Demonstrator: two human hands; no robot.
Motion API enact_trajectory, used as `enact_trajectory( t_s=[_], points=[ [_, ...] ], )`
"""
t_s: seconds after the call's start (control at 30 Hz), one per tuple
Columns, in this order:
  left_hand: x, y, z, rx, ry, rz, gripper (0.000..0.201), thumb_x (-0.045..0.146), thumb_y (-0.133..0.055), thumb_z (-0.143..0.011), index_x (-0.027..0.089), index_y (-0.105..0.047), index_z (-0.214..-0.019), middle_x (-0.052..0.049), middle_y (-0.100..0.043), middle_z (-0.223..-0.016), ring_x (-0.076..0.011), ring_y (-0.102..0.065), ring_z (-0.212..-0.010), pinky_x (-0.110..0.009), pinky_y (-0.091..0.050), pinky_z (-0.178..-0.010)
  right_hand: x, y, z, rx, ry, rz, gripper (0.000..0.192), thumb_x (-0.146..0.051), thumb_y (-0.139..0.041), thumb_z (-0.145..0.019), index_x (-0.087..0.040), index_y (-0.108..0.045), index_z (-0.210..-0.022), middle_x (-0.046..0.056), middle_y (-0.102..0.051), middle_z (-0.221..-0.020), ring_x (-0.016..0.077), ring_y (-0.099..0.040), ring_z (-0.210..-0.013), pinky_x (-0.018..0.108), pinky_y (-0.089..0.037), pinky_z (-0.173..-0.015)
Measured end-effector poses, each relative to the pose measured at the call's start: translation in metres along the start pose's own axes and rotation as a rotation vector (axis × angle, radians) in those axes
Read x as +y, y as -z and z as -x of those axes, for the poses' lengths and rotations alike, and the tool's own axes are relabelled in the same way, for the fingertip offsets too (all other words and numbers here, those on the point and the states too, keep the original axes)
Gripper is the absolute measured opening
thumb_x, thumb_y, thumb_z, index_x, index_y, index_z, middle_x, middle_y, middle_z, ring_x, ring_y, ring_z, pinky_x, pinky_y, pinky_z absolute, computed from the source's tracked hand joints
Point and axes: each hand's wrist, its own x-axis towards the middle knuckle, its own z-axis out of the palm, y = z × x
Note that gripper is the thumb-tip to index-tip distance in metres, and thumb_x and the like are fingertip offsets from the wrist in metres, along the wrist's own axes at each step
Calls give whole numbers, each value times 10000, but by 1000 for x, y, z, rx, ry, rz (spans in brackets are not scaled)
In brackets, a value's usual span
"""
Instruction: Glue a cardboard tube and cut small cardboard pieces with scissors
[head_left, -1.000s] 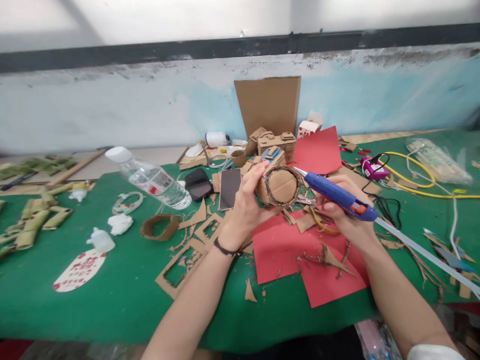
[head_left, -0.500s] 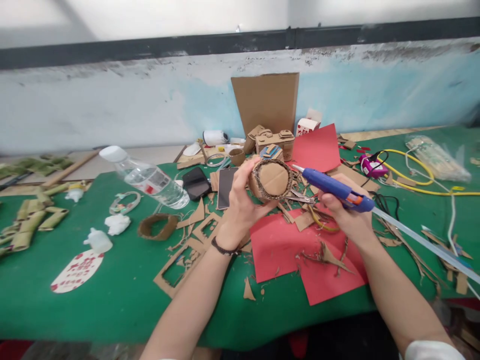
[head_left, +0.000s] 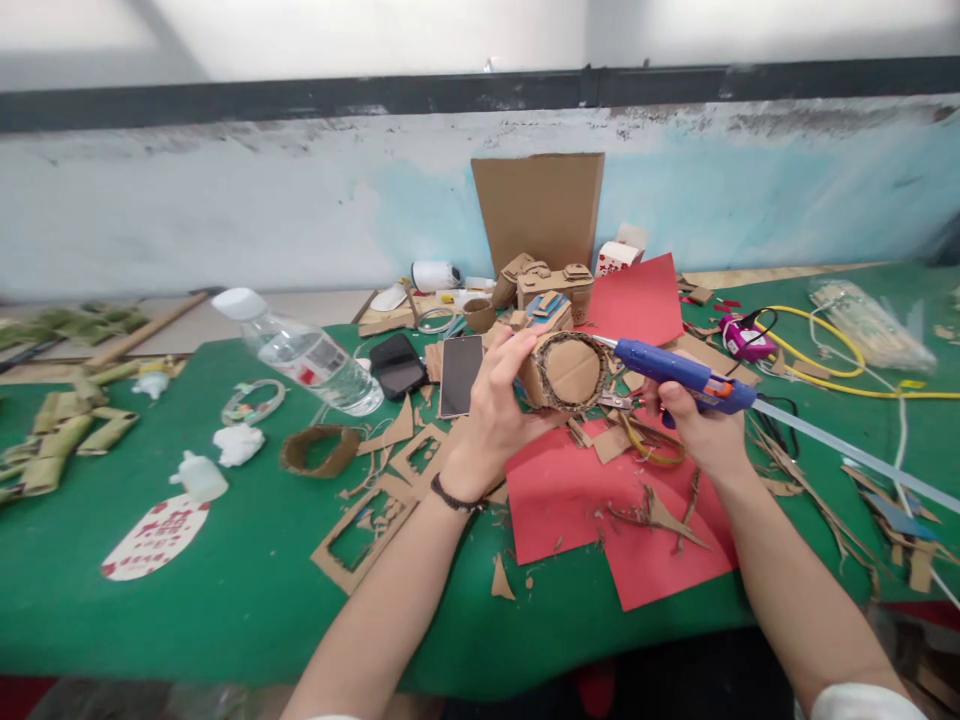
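Note:
My left hand point(head_left: 502, 405) is wrapped round a cardboard cylinder point(head_left: 571, 372), whose round end with a rough corrugated rim faces me. In my right hand point(head_left: 699, 425) is a blue glue gun point(head_left: 675, 370), gripped by its handle. Its pale nozzle points left and lies at the upper right of the cylinder's rim; whether it touches cannot be made out. A long clear glue stick point(head_left: 840, 445) sticks out of the gun's back. Scissors point(head_left: 616, 401) lie behind, partly hidden. Below the hands are red paper sheets point(head_left: 555, 510) strewn with cardboard scraps.
A plastic water bottle point(head_left: 315, 358) leans at the left near a black case point(head_left: 397, 365) and a phone point(head_left: 460, 375). A cardboard ring point(head_left: 320, 452) lies on the green cloth point(head_left: 247, 620). Cardboard camera models point(head_left: 559, 290) stand behind. Yellow cable point(head_left: 840, 375) runs at the right.
The cylinder has turned slightly, and the glue gun's nozzle has come nearer its rim. Both hands appear a little further right in view, and the camera has shifted slightly.

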Motion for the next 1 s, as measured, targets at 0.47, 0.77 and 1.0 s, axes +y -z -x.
enact_trajectory(
  t_s=[0.47,0.77,1.0],
  points=[
    [4,3,-5,-10,-61,48,962,554,-844,-964,308,-322,-1733,-191,-644,-1599,-366,-655,-1513,-644,-500,-1316,2,2,0,-1,9,73,511,-735,-763,-971,-262,-626,-832,-5,-620,-723,179,-539,-638,352,-431,-610],
    [-3,6,-1,-68,-6,46,1060,606,-910,-883,354,-307,-1718,-185,-618,-1635,-405,-625,-1545,-682,-515,-1287,1,-3,0,83,26,175,532,-755,-772,-946,-272,-614,-788,-10,-574,-727,184,-518,-656,346,-475,-616],
    [-7,6,0,-17,-10,10,1178,624,-996,-768,355,-336,-1706,-169,-647,-1594,-411,-666,-1491,-704,-434,-1335,-5,-1,-2,36,12,182,506,-723,-765,-964,-270,-618,-795,-5,-601,-738,190,-533,-661,348,-460,-625]
  ],
)
